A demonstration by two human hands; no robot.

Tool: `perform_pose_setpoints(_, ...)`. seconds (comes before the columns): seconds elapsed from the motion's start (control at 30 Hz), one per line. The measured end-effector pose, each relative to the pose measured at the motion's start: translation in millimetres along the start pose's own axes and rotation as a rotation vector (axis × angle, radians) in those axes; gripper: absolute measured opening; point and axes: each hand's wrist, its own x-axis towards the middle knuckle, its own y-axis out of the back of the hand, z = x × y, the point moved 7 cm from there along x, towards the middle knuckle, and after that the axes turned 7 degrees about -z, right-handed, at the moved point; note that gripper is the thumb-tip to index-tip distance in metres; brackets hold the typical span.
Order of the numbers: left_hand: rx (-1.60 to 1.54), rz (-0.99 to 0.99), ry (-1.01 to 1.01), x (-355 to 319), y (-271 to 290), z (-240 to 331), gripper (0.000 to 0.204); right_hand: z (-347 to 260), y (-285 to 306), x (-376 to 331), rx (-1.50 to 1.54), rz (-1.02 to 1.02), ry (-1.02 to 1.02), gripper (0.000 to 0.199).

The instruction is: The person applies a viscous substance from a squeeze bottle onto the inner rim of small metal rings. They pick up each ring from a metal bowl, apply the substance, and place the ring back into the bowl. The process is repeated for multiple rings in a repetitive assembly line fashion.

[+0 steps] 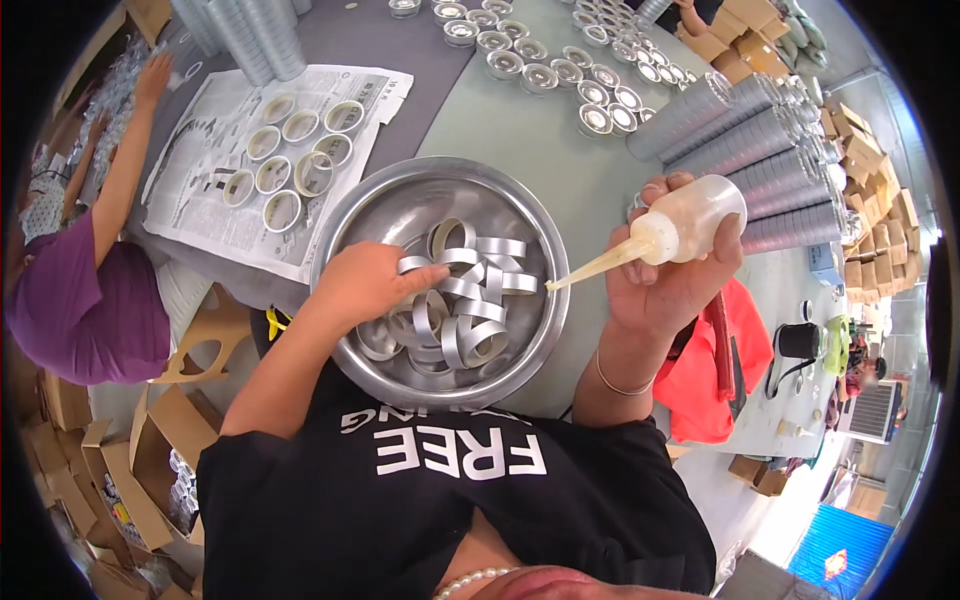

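Observation:
A round metal bowl (440, 168) stands at the table's near edge, holding a pile of silver rings (480, 333). Inside its left side, my left hand (362, 285) reaches down with thumb and forefinger closed on one silver ring (411, 264). My right hand (650, 300) is raised right of the bowl, fingers wrapped round a translucent squeeze bottle (705, 215). The bottle is tilted, and its yellowish nozzle (605, 262) points left and down, with the tip over the bowl's right rim.
Several rings (272, 174) stand apart on a newspaper (375, 88) left of the bowl. Round silver cups (540, 76) spread across the far table. Stacked grey discs (735, 150) rise at right, behind a red bag (745, 340). A person in purple (95, 310) works at left. Cardboard boxes (175, 425) lie below.

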Motion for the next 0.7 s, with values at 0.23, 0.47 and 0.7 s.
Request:
perform_pose_setpoints(0.23,-0.149,0.506,-0.014,-7.6,79.0,-20.8,0.047,-9.7,-0.6,-2.8,-0.063,-0.005,0.050,0.054)
perform_pose_setpoints(0.47,0.267,0.641,-0.068,38.3,101.5,-106.4,0.072,-1.3,-4.8,0.5,-0.006,-0.089,0.014,0.056)
perform_pose_setpoints(0.7,0.091,0.517,-0.074,36.1,91.3,-98.1,0.062,-10.3,1.2,-0.4,-0.058,-0.019,0.059,0.058)
